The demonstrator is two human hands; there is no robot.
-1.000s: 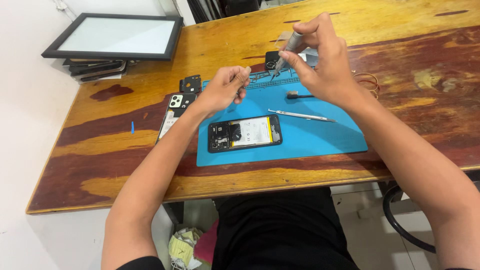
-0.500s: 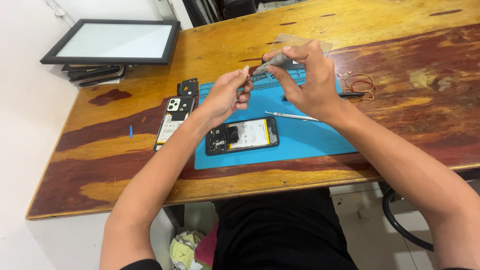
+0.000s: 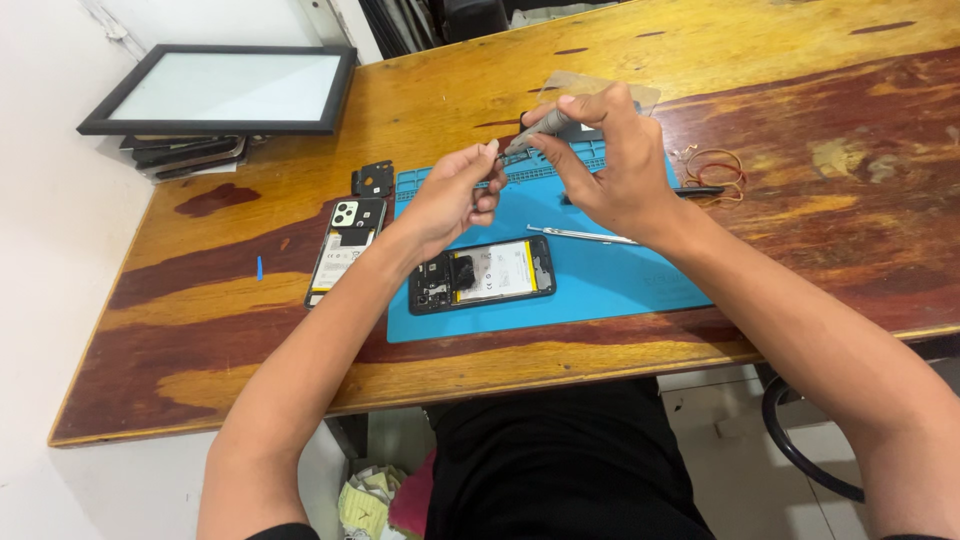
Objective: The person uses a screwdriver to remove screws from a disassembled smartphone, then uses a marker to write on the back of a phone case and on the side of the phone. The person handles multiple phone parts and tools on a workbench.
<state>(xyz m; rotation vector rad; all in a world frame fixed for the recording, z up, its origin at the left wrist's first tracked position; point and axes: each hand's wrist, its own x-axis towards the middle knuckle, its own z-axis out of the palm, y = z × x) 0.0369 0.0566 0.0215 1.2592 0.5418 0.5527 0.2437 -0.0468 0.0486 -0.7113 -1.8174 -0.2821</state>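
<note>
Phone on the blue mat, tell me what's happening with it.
A person sits at a wooden table with an opened phone lying face down on a blue mat, its insides showing. Both hands are raised above it: the right hand holds a grey screwdriver, and the left hand pinches at its tip. The phone's back cover lies left of the mat, tweezers beside the phone.

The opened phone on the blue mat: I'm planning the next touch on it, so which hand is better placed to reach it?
Probably the left hand: it hovers almost directly above the opened phone, only fingertips at the screwdriver. The right hand grips that tool, farther off.
</note>
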